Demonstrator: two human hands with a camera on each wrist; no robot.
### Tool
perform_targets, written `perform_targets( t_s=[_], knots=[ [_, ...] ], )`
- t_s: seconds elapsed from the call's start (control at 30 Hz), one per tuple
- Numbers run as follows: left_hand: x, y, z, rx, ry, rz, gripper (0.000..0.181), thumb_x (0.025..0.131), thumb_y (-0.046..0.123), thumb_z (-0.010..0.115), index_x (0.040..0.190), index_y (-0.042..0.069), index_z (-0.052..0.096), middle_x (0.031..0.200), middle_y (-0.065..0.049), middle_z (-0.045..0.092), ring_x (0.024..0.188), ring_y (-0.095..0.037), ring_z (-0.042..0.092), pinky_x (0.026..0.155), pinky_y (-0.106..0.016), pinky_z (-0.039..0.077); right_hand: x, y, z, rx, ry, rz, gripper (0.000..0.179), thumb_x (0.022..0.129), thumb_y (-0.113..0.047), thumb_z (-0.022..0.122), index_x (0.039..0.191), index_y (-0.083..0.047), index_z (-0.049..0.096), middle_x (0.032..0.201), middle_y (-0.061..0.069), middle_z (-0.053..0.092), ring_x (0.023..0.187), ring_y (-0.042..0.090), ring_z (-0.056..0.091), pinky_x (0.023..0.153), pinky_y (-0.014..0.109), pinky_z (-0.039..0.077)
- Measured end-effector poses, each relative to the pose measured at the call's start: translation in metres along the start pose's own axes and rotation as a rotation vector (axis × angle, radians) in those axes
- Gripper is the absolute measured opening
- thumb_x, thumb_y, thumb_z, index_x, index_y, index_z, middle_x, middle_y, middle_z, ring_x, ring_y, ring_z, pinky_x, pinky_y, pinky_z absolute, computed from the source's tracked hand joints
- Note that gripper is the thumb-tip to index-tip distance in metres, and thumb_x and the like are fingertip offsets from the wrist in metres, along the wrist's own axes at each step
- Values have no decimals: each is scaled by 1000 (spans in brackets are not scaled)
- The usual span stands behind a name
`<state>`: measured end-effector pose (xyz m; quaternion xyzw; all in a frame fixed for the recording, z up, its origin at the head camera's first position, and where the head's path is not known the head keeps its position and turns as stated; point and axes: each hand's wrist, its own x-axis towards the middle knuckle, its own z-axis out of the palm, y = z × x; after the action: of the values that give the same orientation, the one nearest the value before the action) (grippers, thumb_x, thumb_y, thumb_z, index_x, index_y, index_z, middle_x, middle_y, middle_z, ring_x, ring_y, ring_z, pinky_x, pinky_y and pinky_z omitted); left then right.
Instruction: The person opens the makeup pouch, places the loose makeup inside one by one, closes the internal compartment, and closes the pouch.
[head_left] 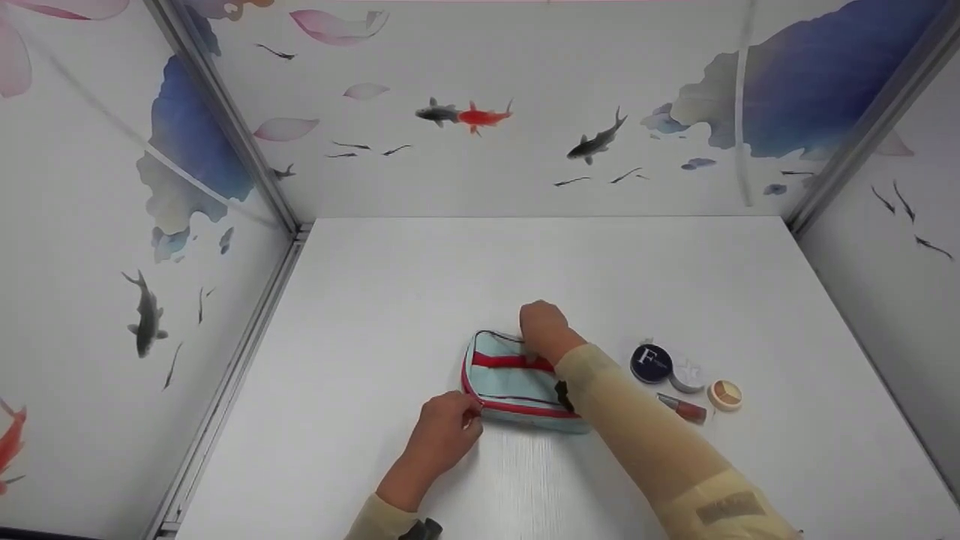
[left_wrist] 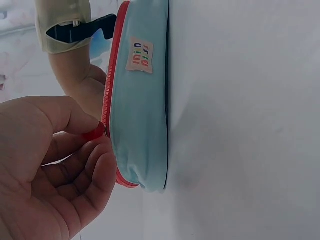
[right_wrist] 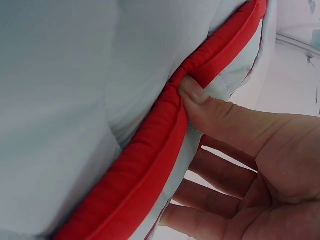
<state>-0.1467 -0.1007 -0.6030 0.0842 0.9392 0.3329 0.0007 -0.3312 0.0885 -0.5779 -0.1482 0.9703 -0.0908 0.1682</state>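
A light blue zippered pouch (head_left: 517, 386) with red trim lies on the white table. At its near left corner, my left hand (head_left: 444, 431) pinches a red zipper pull (left_wrist: 94, 132) between thumb and fingers. In the left wrist view, the pouch's side (left_wrist: 140, 105) carries a small colourful label (left_wrist: 140, 55), and the red zipper runs along its edge. My right hand (head_left: 545, 328) grips the far side of the pouch. The right wrist view has its thumb pressing a red fabric strip (right_wrist: 145, 165), with the other fingers behind the pouch's edge.
Right of the pouch are a dark blue round case (head_left: 651, 364) marked F, a white round case (head_left: 687, 375), a small round compact (head_left: 725, 394) and a reddish tube-like item (head_left: 684, 409). Walls printed with fish (head_left: 596, 142) border the table.
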Motion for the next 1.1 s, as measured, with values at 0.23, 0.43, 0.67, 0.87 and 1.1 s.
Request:
perform_targets(
  t_s=[0.23, 0.43, 0.67, 0.87, 1.1],
  knots=[
    [-1, 2, 2, 19, -4, 32, 11, 93, 12, 75, 103, 9, 77, 88, 4, 67, 82, -10, 55, 79, -28, 56, 2, -1, 0, 16, -29, 32, 20, 89, -8, 83, 107, -3, 75, 96, 12, 71, 85, 26, 64, 90, 43, 62],
    [-1, 4, 4, 31, 8, 62, 8, 93, 11, 75, 100, 10, 77, 85, 5, 66, 79, -8, 53, 76, -25, 55, 1, -2, -3, 4, -38, 34, 20, 87, -9, 85, 105, -3, 76, 96, 11, 72, 85, 25, 64, 91, 43, 61],
    [-2, 7, 9, 32, 39, 98, 4, 91, 10, 78, 95, 11, 76, 80, 6, 63, 74, -6, 50, 71, -22, 52, -1, -3, -6, -34, -37, 22, 22, 81, -7, 90, 99, -2, 78, 96, 12, 74, 85, 25, 61, 93, 43, 61],
    [-3, 8, 12, 29, 28, 95, 4, 91, 10, 77, 95, 10, 76, 79, 6, 62, 74, -7, 50, 70, -21, 51, 3, -2, -3, -22, -45, 30, 20, 83, -7, 88, 101, -3, 78, 95, 12, 74, 85, 25, 63, 92, 42, 61],
    [-3, 11, 14, 32, 20, 89, 7, 91, 11, 79, 97, 10, 77, 81, 6, 65, 75, -7, 51, 72, -22, 53, 1, -2, -4, -25, -37, 28, 20, 83, -6, 87, 101, -3, 77, 97, 13, 72, 87, 26, 63, 93, 44, 60]
  ],
)
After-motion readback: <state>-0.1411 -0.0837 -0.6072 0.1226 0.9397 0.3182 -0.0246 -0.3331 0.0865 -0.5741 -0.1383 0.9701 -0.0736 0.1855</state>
